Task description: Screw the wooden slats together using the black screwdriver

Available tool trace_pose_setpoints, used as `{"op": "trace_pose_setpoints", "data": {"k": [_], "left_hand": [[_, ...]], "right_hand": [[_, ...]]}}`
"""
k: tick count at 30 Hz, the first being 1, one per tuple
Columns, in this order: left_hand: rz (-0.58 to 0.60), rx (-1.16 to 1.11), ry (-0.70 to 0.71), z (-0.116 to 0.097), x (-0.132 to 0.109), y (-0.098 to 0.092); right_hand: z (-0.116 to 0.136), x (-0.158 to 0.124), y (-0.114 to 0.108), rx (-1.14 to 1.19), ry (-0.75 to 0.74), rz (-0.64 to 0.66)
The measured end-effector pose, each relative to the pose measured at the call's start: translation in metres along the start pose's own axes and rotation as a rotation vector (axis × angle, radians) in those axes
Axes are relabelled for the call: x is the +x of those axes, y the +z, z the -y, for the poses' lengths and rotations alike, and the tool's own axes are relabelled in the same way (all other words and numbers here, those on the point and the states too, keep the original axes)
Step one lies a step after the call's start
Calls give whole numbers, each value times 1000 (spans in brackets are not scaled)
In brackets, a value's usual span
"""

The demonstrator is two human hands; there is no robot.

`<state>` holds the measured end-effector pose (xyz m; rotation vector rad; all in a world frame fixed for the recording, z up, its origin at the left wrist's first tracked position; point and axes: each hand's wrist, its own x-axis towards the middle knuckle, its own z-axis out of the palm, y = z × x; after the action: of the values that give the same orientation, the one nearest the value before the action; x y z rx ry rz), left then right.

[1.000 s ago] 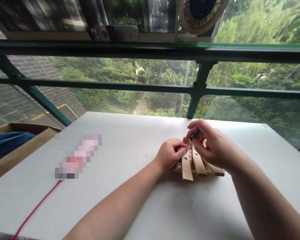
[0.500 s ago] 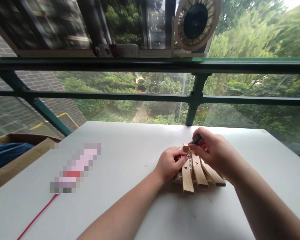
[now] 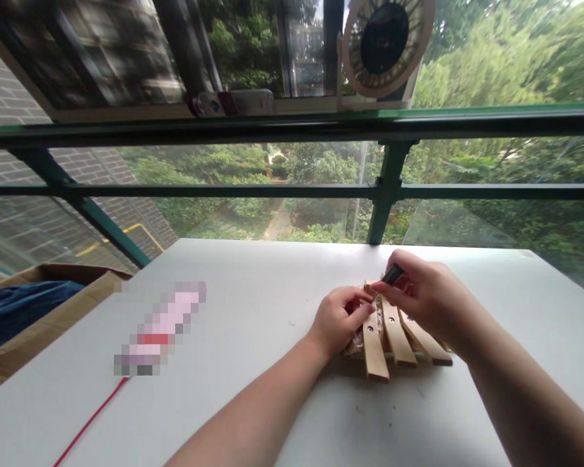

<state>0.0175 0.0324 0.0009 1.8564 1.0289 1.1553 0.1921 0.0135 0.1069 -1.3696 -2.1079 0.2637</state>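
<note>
A screwdriver with a dark handle (image 3: 393,274) is in my right hand (image 3: 421,288), its fingers closed round the handle. The shaft slants down to the left, toward the far end of a light wooden slat (image 3: 376,353). My left hand (image 3: 340,318) pinches close to the screwdriver's tip, at the upper part of that slat; what lies between its fingertips is hidden. Two more slats, a middle one (image 3: 400,344) and a right one (image 3: 433,349), fan out beside it, each with a screw showing. Beneath them lies a wooden base, partly covered by my hands, with clear crinkled wrap.
All this rests on a white table (image 3: 253,305). To the left lies a pixelated pink object (image 3: 172,318) with a red cord (image 3: 90,412). A cardboard box (image 3: 78,311) holding blue cloth stands beyond the left edge. Past the table runs a green railing (image 3: 224,190).
The view has shifted slightly, so the table and hands appear a little farther right. The screwdriver handle leans a bit more to the right. Both hands keep their grips.
</note>
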Motion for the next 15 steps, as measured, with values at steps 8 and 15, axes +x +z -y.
{"op": "trace_pose_setpoints", "data": {"k": [8, 15], "left_hand": [[-3, -2, -3, -2, 1, 1], [-6, 4, 15, -4, 1, 1]], "right_hand": [[1, -1, 4, -30, 0, -3], [6, -5, -1, 83, -63, 88]]}}
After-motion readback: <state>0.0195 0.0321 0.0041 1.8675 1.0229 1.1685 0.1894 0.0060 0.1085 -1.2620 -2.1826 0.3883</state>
